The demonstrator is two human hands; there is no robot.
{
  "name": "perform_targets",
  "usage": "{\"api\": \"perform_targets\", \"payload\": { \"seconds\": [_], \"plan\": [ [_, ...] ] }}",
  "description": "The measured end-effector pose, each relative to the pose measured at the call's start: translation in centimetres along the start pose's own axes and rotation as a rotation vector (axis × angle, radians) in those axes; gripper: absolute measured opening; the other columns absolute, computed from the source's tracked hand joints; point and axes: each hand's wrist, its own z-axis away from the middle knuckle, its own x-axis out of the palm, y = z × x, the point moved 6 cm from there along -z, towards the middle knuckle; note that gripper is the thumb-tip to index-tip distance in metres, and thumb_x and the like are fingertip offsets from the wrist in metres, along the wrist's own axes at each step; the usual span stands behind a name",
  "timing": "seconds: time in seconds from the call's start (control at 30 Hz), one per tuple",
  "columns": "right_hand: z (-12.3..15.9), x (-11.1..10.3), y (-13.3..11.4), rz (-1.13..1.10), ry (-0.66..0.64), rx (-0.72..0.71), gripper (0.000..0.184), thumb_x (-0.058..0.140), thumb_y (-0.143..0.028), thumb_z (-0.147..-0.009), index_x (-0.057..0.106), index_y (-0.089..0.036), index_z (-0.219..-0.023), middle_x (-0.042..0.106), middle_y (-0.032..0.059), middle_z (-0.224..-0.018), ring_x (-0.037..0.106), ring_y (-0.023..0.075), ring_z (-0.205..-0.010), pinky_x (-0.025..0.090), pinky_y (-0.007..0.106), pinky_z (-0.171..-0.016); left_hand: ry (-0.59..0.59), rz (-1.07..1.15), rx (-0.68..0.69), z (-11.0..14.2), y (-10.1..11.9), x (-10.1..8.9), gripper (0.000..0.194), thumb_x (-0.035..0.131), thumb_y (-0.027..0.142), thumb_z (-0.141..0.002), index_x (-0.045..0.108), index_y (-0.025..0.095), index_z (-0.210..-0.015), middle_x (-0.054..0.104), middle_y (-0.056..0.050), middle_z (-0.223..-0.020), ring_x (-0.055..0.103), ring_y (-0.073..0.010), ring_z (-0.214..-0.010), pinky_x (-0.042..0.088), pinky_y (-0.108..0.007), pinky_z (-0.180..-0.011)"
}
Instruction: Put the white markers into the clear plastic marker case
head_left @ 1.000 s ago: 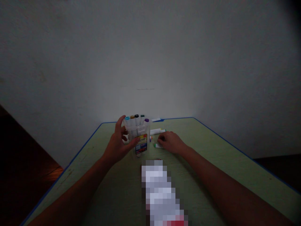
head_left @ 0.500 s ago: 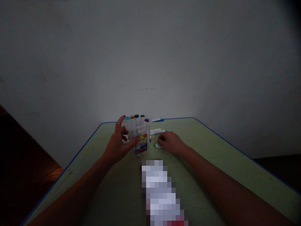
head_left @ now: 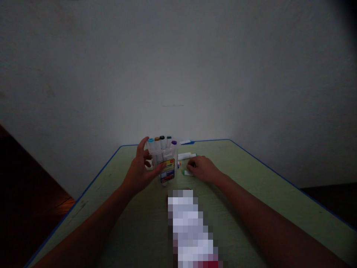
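Note:
A clear plastic marker case (head_left: 157, 158) stands upright with several markers in it, their ends light blue, brown, black, dark green and purple. My left hand (head_left: 142, 167) grips this case from the left, the thumb across its yellow and blue label and a finger up by the top rim. To the right of the case, my right hand (head_left: 203, 168) is low over the table with curled fingers, closed at a white marker (head_left: 187, 172) with a green end. The hand hides the rest of that marker, including the exact contact.
Behind my right hand lie white markers (head_left: 184, 156), and another marker (head_left: 185, 142) is by the blue far edge. Small colourful ends (head_left: 179, 164) show beside the case. A pixelated patch (head_left: 189, 227) covers the near middle of the green table (head_left: 134, 223). A wall (head_left: 178, 74) rises behind.

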Motion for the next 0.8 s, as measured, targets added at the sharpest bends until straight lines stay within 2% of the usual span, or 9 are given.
{"api": "perform_targets", "payload": {
  "seconds": [0.5, 0.8],
  "plan": [
    [0.13, -0.10, -0.08, -0.012, 0.013, -0.008, 0.022, 0.047, -0.024, -0.081, 0.068, -0.016, -0.078, 0.068, 0.0060, -0.079, 0.057, 0.0142, -0.068, 0.030, 0.025, -0.057, -0.009, -0.016, -0.014, 0.03, -0.10, -0.05, 0.090, 0.064, 0.042, -0.073, 0.010, 0.019, -0.141, 0.060, -0.007, -0.091, 0.059, -0.0161, -0.068, 0.050, -0.031, -0.060],
    [0.05, -0.04, -0.06, 0.001, 0.003, -0.008, 0.024, 0.046, -0.025, -0.082, 0.069, -0.017, -0.079, 0.069, 0.0068, -0.081, 0.059, 0.0161, -0.072, 0.032, 0.025, -0.059, -0.004, -0.004, -0.009, -0.01, 0.14, 0.02, 0.090, 0.064, 0.041, -0.072, 0.011, 0.018, -0.141, 0.061, -0.007, -0.092, 0.059, -0.0159, -0.068, 0.050, -0.032, -0.062]
  ]
}}
